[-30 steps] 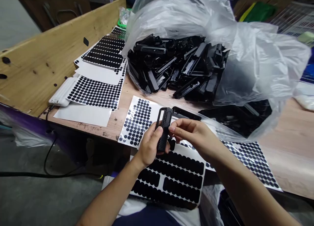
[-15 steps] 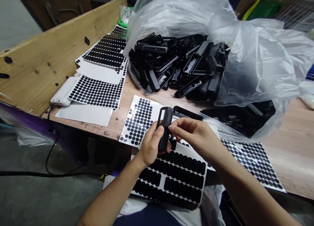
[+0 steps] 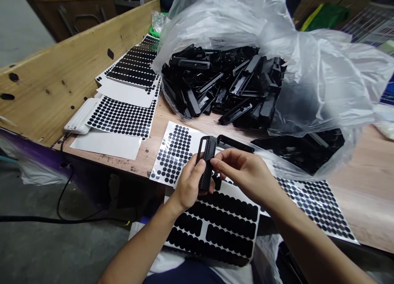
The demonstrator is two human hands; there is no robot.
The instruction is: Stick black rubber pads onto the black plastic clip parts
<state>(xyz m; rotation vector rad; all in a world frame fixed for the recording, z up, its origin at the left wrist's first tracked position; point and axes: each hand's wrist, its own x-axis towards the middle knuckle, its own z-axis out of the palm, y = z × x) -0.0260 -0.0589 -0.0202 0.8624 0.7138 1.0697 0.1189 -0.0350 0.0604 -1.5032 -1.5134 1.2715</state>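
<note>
My left hand (image 3: 188, 184) is wrapped round a black plastic part (image 3: 208, 148) with a textured face and an open slot along one side, held up at a tilt. At the part's right edge, the thumb and forefinger of my right hand (image 3: 249, 171) are pinched together. Whatever lies between those fingertips is too small or hidden to make out. Below the hands, a sheet of large black round stickers (image 3: 227, 234) rests on my lap. Another black part (image 3: 236, 143) lies on the table just behind my right hand.
A clear plastic bag (image 3: 326, 74) spills a heap of black parts (image 3: 212, 87) across the table. Dotted sticker sheets lie at the front (image 3: 174, 152), right (image 3: 317, 208) and left (image 3: 120, 115). A white device (image 3: 81, 116) with a cable sits beside the wooden side board (image 3: 76, 54).
The view has shifted very slightly. Both hands keep the same grip on the black part, with hardly any visible movement.
</note>
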